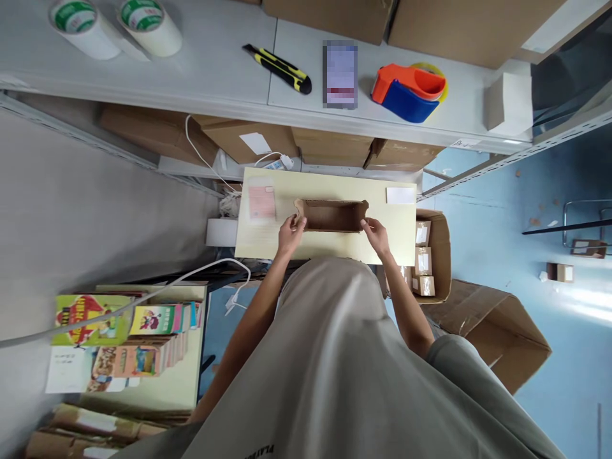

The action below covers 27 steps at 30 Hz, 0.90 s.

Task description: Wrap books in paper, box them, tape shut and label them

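A small open brown cardboard box [332, 215] stands on a pale yellow table [268, 242]. My left hand [290, 231] grips its left end and my right hand [376, 233] grips its right end. The inside of the box looks empty. A pink-printed sheet in a clear sleeve [261, 204] lies on the table to the left of the box. A white label [400, 195] lies at the table's far right corner.
A grey shelf [215, 76] above holds two tape rolls [115, 25], a yellow-black utility knife [278, 67], a phone [340, 74] and an orange-blue tape dispenser [407, 91]. A carton of small parcels [426, 258] stands right of the table. Stacked books [129, 338] lie lower left.
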Motion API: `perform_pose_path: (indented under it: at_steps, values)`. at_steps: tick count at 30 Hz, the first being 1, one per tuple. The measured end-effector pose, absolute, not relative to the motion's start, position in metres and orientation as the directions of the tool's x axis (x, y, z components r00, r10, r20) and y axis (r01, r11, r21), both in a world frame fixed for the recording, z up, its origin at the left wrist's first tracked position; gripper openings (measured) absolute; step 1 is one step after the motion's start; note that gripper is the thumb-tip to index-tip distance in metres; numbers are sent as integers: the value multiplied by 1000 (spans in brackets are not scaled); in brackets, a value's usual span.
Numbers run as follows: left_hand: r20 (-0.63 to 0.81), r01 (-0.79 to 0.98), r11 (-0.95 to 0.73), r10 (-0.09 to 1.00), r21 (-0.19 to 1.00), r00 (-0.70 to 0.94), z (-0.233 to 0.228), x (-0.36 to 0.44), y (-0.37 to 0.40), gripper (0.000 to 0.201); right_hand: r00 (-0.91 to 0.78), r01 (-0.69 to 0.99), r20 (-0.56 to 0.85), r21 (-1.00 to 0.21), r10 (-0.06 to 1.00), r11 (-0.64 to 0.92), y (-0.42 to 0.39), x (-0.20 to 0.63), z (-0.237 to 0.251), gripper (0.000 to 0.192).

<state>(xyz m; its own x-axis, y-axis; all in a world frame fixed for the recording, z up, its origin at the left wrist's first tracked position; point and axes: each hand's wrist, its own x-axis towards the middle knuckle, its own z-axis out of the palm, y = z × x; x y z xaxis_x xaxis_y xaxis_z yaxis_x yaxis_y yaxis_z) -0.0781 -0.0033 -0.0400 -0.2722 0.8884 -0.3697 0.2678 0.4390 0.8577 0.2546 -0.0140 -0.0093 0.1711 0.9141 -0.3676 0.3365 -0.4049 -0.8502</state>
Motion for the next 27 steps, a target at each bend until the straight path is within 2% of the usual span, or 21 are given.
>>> perform_pose_path:
  at_steps: [3, 5, 9, 17, 21, 24, 27]
  values:
    - [-319, 274, 420, 883, 865, -345, -48, -85, 7, 43, 238, 390, -323, -832, 916, -395, -7, 258, -12, 76]
    - [-320, 265, 428, 873, 864, -368, -53, -89, 12, 40, 247, 386, -346, -822, 905, -419, -3, 260, -15, 73]
    - [-316, 243, 414, 879, 877, -358, -58, -91, 15, 34, 245, 298, -401, -835, 883, -462, 0, 260, -21, 75]
    - [-328, 262, 434, 871, 862, -365, -51, -86, 8, 27, 256, 313, -450, -798, 855, -514, -3, 258, -17, 81]
    - [-348, 247, 450, 864, 858, -363, -47, -84, -2, 33, 233, 313, -470, -792, 851, -523, -13, 260, -8, 79]
    - [-356, 212, 438, 872, 874, -334, -46, -87, -10, 41, 250, 428, -456, -739, 854, -520, -19, 264, 8, 81]
    - [-342, 216, 431, 872, 876, -350, -47, -105, -14, 47, 342, 648, -312, -605, 887, -463, -18, 266, 30, 85]
